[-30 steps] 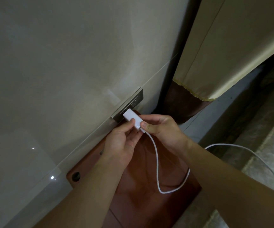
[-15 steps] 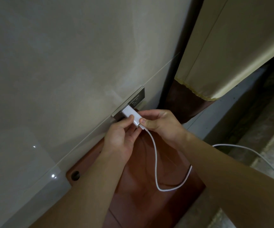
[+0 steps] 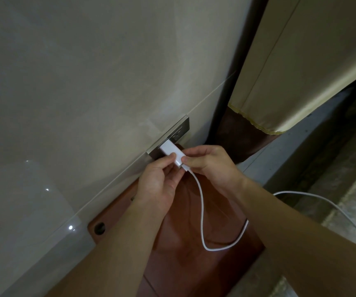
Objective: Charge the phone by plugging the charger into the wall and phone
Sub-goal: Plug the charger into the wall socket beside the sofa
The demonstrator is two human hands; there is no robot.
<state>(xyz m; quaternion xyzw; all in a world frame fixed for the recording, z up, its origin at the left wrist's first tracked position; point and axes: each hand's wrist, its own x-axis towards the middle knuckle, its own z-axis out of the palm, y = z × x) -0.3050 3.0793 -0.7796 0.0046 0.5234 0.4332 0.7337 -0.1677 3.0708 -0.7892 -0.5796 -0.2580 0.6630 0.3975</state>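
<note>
Moved closer: charger (image 3: 171,151) now meets wall outlet (image 3: 171,135). Left hand (image 3: 159,183) pinches its body; right hand (image 3: 210,165) pinches the cable (image 3: 202,211) end.

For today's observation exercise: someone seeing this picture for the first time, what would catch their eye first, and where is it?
The white charger stands out at centre, pinched between the left hand and right hand and pressed up to the metal socket low on the pale wall. From it a white cable loops down over a reddish-brown board and off to the right. A cream curtain hangs at upper right.
</note>
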